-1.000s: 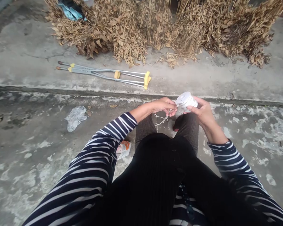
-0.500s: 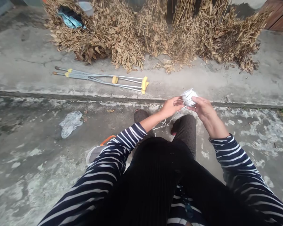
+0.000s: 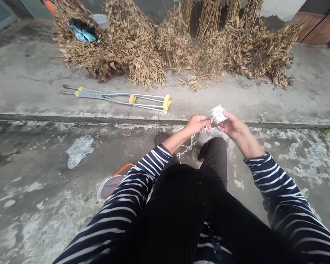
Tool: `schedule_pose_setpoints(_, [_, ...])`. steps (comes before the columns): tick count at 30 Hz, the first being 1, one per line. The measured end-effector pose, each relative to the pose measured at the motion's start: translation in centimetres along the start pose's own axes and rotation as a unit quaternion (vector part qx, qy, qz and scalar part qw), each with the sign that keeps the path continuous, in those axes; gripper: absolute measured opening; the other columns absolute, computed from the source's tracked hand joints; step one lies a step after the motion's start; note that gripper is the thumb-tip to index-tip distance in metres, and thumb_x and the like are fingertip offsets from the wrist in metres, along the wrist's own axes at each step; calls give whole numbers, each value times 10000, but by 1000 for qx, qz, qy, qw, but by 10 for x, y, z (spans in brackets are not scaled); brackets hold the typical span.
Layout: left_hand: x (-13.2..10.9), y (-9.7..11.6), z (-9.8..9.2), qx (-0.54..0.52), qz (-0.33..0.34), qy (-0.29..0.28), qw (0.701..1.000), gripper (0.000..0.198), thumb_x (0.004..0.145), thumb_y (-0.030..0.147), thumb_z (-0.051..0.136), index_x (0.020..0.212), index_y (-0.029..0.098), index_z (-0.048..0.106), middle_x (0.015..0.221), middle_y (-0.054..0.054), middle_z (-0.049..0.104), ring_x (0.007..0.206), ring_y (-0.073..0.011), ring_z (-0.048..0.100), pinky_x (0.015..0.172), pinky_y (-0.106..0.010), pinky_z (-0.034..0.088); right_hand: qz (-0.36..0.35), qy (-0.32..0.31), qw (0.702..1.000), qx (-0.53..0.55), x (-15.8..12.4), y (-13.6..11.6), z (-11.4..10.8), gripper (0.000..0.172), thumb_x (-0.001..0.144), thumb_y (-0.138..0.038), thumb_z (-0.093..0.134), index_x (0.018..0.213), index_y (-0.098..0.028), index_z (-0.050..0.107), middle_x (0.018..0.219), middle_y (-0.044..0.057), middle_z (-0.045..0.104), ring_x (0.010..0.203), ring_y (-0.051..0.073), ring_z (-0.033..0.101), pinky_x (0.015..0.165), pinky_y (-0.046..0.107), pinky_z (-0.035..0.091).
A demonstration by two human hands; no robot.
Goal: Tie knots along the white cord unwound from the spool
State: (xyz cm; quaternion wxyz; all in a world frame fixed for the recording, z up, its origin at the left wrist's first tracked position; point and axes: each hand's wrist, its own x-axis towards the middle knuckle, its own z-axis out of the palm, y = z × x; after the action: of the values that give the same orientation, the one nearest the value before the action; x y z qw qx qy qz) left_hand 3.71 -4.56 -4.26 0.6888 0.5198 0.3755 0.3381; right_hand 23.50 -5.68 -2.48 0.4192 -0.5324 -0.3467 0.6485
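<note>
My right hand (image 3: 235, 127) grips a white spool (image 3: 217, 114) wound with pale cord, its thumb and fingers closed on the spool's right side. On the other side, my left hand (image 3: 196, 124) pinches white cord (image 3: 191, 142) close to the spool. Loose, tangled loops of that cord hang below the left hand, between my legs. Both hands are out in front of me, above the edge of the concrete step.
A pair of crutches (image 3: 115, 98) lies on the concrete ledge (image 3: 33, 88). Dried leafy plants (image 3: 148, 55) are heaped behind. A crumpled plastic bag (image 3: 79, 150) and an orange-handled bag (image 3: 110, 187) rest on the ground to my left.
My left fingers have closed on cord beside the spool, and more of the loose cord shows under them. The spool has tilted slightly in my right hand. The camera view has shifted a little.
</note>
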Motion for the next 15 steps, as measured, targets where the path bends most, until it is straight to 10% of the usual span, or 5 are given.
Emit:
schedule_pose_setpoints(8, [-2,5,-21,-61,-38,-99,992,176,923,234,727,889,63,708,773,-61,721,640,-89,677,536,-187,433,16,-69,997,39,-3,-3,0,524,695,-560,854,1062,-217,701,972,63,794,779,188,738,510,240,538])
schedule_pose_setpoints(15, [-4,7,-17,21,-18,-9,1000,39,883,84,716,907,64,693,645,-17,685,552,-78,615,534,-196,422,-8,-89,995,50,-5,1,-7,573,702,-623,818,1102,-238,675,958,43,778,710,152,684,480,222,490])
